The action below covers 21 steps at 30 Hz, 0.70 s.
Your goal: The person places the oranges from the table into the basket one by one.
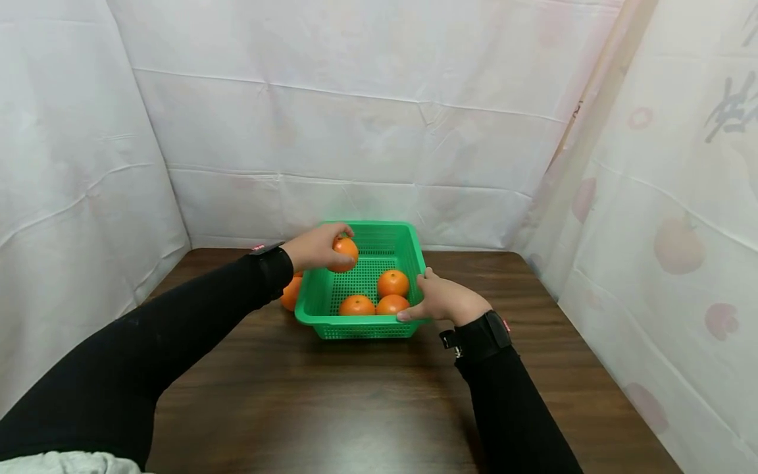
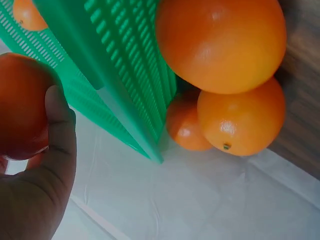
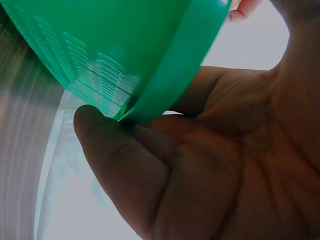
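Observation:
My left hand grips an orange between thumb and fingers, over the left part of a green plastic basket. The left wrist view has the thumb pressed along this orange's side. Inside the basket, three oranges lie towards the front right. My right hand holds the basket at its front right corner, thumb on the front rim and fingers along the right side. Outside the basket's left wall sit three more oranges, partly hidden by the left arm in the head view.
The basket stands on a dark wooden table, near its back edge. White sheeting hangs behind and along both sides. A printed sheet borders the right table edge. Both wrists wear black straps.

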Available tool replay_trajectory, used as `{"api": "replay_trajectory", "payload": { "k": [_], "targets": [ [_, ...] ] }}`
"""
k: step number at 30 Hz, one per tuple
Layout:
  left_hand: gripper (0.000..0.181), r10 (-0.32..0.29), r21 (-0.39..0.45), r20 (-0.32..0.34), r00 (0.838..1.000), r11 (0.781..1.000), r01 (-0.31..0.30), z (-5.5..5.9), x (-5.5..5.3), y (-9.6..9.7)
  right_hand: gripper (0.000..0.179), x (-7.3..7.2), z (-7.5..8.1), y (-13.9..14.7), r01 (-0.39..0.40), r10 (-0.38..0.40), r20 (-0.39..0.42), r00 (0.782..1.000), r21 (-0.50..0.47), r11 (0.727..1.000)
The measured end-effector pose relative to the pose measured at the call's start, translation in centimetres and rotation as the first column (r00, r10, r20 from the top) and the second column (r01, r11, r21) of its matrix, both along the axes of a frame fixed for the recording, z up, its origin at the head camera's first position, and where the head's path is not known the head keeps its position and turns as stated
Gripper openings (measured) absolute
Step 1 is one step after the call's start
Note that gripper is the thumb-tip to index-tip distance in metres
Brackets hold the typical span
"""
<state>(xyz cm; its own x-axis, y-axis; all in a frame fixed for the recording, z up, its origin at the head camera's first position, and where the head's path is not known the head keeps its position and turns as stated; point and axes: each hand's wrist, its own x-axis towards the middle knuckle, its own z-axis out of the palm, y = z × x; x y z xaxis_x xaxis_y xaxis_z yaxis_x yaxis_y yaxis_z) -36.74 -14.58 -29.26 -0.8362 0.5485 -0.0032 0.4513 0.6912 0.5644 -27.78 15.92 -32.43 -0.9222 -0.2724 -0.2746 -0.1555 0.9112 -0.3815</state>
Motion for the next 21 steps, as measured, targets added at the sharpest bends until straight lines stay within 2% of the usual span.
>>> {"api": "replay_trajectory", "payload": {
  "k": [3,5,9,12,17,21],
  "targets": [
    [0.057,-0.026,-0.039,-0.005,1.000,0.999,0.025,0.2,0.0,0.0,0.119,-0.2,0.1,-0.2,-0.003,0.003,-0.003,1.000,0.010,1.000],
    [0.052,-0.033,-0.063,0.015,0.999,0.997,0.034,0.2,-0.1,0.1,0.119,-0.2,0.1,-0.2,-0.008,0.008,-0.003,1.000,0.010,1.000],
    [0.044,-0.046,-0.096,0.060,0.997,0.994,0.052,-0.2,-0.1,0.7,0.118,-0.2,0.2,-0.3,-0.017,0.017,-0.002,1.000,0.004,1.000],
    [0.043,-0.049,-0.119,0.056,0.997,0.991,0.055,-0.5,-0.2,1.3,0.117,-0.1,0.2,-0.2,-0.017,0.017,0.002,1.000,0.000,1.000],
    [0.048,-0.051,-0.176,0.009,0.999,0.983,0.052,-0.6,-0.3,2.3,0.117,0.1,0.2,-0.1,-0.018,0.018,0.002,1.000,-0.001,1.000],
    [0.059,-0.063,-0.232,0.010,0.998,0.971,0.063,-0.7,-0.7,3.2,0.118,0.1,0.1,0.1,-0.015,0.015,-0.007,1.000,0.003,1.000]
  ]
}}
